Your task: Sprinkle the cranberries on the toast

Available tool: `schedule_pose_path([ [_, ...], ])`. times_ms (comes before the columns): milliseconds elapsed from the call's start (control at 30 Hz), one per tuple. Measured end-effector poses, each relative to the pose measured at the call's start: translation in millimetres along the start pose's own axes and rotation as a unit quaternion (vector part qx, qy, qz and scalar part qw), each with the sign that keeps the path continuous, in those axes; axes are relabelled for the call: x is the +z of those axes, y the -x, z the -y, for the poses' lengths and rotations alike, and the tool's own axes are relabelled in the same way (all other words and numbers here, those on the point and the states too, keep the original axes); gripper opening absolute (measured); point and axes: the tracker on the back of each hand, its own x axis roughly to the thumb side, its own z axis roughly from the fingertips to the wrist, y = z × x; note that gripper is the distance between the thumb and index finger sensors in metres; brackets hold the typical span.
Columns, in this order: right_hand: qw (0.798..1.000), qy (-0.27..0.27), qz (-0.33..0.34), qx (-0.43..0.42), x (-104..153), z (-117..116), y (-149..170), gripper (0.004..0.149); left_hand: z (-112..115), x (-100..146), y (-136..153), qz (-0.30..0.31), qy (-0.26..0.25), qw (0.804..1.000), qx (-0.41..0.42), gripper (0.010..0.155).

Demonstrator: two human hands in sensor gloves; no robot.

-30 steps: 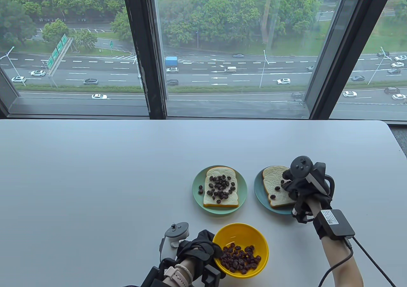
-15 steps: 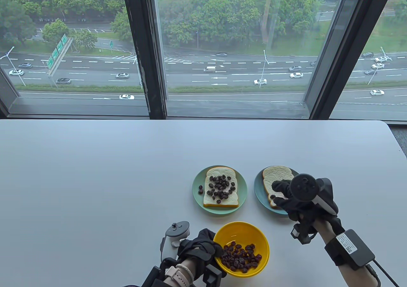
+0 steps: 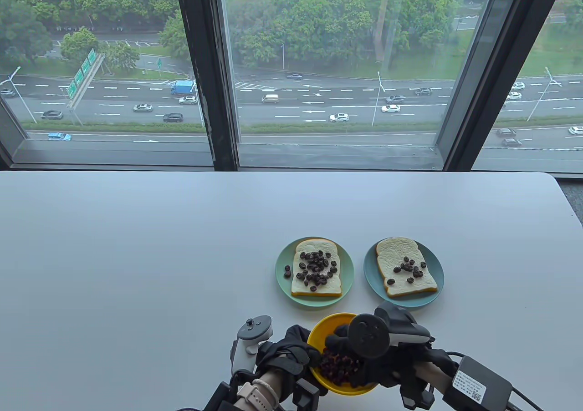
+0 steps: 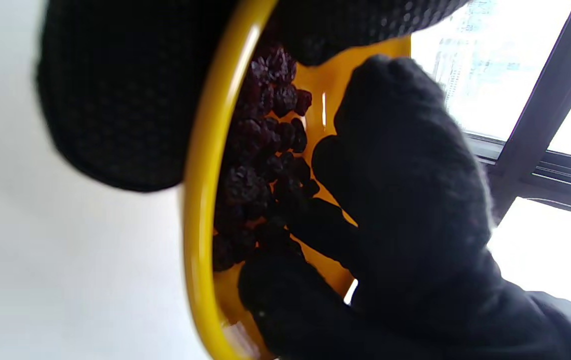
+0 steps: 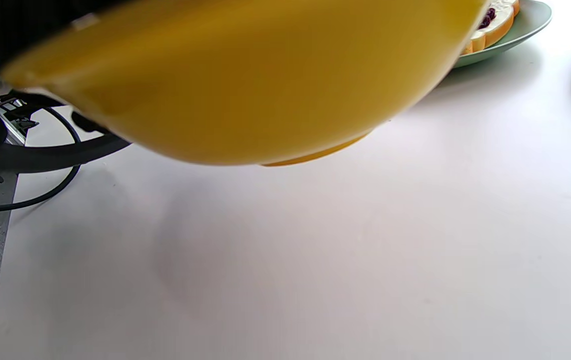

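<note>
A yellow bowl of dark dried cranberries stands near the table's front edge. My left hand grips its left rim, fingers outside and thumb over the rim. My right hand reaches into the bowl, and its fingers touch the cranberries. Whether it pinches any is hidden. One toast with many cranberries lies on a green plate. A second toast with fewer cranberries lies on a blue plate.
The white table ends at a window behind. The right wrist view shows the bowl's underside, the green plate and black cables at the near edge. A cable runs from my right forearm unit.
My right hand left the blue-plate toast, leaving cranberries on it, and moved back and left into the yellow bowl. My left hand kept its grip on the bowl.
</note>
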Motion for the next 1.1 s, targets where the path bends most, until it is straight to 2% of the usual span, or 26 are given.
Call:
schedule_pose_path([
  [133, 0.996, -0.019, -0.014, 0.089, -10, -8, -13, 0.078, 2, 0, 2, 0.005, 0.002, 1.0, -0.006, 0.054],
  [267, 0.989, 0.011, -0.016, 0.146, -14, -11, -25, 0.076, 2, -1, 5, 0.004, 0.002, 1.0, 0.003, 0.053],
  [300, 0.986, 0.02, -0.013, 0.166, -15, -11, -27, 0.069, 3, -1, 6, 0.001, 0.005, 1.0, 0.009, 0.053],
  [367, 0.975, 0.093, -0.015, 0.2, -15, -11, -30, 0.053, 7, -1, 5, 0.002, 0.012, 1.0, 0.01, 0.053],
  [433, 0.976, 0.071, -0.011, 0.207, -16, -13, -31, 0.052, 7, -2, 7, -0.001, 0.009, 1.0, -0.002, 0.053],
  [500, 0.974, 0.082, -0.005, 0.209, -15, -14, -32, 0.046, 6, -3, 9, -0.008, 0.011, 1.0, 0.013, 0.053],
  [700, 0.973, 0.116, 0.005, 0.197, -11, -13, -29, 0.042, 4, -3, 8, -0.013, 0.008, 1.0, -0.014, 0.053],
  [833, 0.978, 0.145, 0.015, 0.146, -4, -6, -23, 0.041, 2, -2, 8, -0.018, 0.003, 1.0, -0.023, 0.053],
  [1100, 0.986, 0.158, 0.013, 0.05, 9, 18, -2, 0.041, 2, -1, 8, -0.027, 0.009, 0.999, -0.02, 0.053],
])
